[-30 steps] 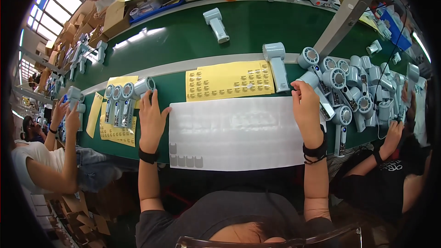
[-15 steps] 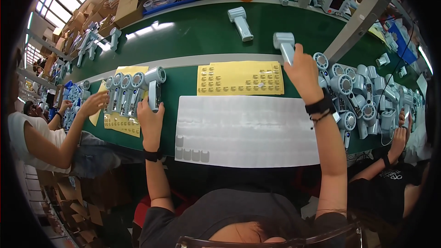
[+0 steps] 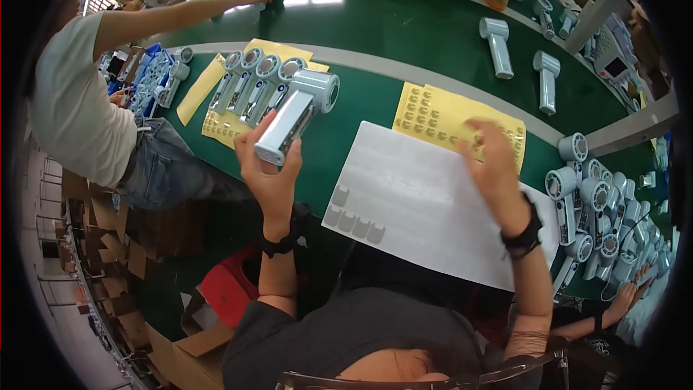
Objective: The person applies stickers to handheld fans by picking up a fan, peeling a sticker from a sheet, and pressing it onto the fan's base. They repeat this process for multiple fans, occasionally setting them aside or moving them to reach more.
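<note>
My left hand (image 3: 271, 180) grips a pale blue handheld fan (image 3: 286, 124) by the lower end of its handle, raised off the table with its round head pointing away from me. My right hand (image 3: 494, 166) is empty, its fingers apart and somewhat blurred, above the border of a white sheet (image 3: 426, 188) and a yellow label sheet (image 3: 411, 112). A few grey stickers (image 3: 354, 224) remain at the white sheet's near left corner. Several similar fans (image 3: 249, 87) lie in a row on another yellow sheet, beyond my left hand.
Two fans, one (image 3: 498, 47) left of the other (image 3: 548, 83), lie on the green far surface (image 3: 404, 36). A heap of fans (image 3: 599, 202) sits at the right. On the left a co-worker's arm (image 3: 173, 18) reaches across the far surface; a metal post (image 3: 642, 126) stands at right.
My right hand has let go of its fan on the far surface and come back toward the sheets. My left hand has lifted its fan off the row. The view has turned left.
</note>
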`<state>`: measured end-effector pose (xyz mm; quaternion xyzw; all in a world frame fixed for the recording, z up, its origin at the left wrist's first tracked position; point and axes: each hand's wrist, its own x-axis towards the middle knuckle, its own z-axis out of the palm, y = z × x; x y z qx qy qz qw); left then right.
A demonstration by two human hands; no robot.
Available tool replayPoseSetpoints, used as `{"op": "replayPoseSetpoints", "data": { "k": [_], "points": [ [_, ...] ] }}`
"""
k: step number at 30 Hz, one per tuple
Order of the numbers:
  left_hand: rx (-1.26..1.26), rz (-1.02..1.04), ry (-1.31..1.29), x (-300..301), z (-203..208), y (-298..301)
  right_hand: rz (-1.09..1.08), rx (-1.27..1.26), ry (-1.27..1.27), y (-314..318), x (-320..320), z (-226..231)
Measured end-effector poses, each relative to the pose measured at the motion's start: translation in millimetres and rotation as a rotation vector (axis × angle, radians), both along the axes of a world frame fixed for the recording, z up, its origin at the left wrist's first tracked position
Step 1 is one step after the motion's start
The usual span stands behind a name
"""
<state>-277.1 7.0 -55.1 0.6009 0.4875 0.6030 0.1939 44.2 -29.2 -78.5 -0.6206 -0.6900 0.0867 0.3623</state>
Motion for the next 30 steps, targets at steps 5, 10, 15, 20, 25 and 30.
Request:
{"op": "replayPoseSetpoints", "data": {
  "k": [5, 10, 15, 20, 25, 30],
  "points": [
    [0.27, -0.134, -0.42, 14.8, -6.3, -0.6, 0.234, -0.12, 0.096, -84.0, -105.3, -10.1],
    [0.284, -0.179, -0.24, 28.7, -16.4, -9.7, 0.109, -0.043, -0.018, -108.8, -122.5, -19.4],
    [0.335, -0.231, -0.109, 36.6, -18.2, -24.5, 0.055, -0.08, 0.193, -116.5, -131.4, -21.3],
    [0.356, -0.333, 0.005, 42.9, -20.4, -30.2, 0.035, 0.044, -0.037, -124.3, -137.3, -28.1],
    [0.393, -0.405, 0.099, 49.3, -18.1, -32.1, 0.023, 0.018, 0.047, -119.2, -144.4, -22.4],
    [0.402, -0.439, 0.034, 62.3, -21.2, -31.5, -0.001, -0.05, 0.496, -106.9, -133.5, -23.1]
  ]
}}
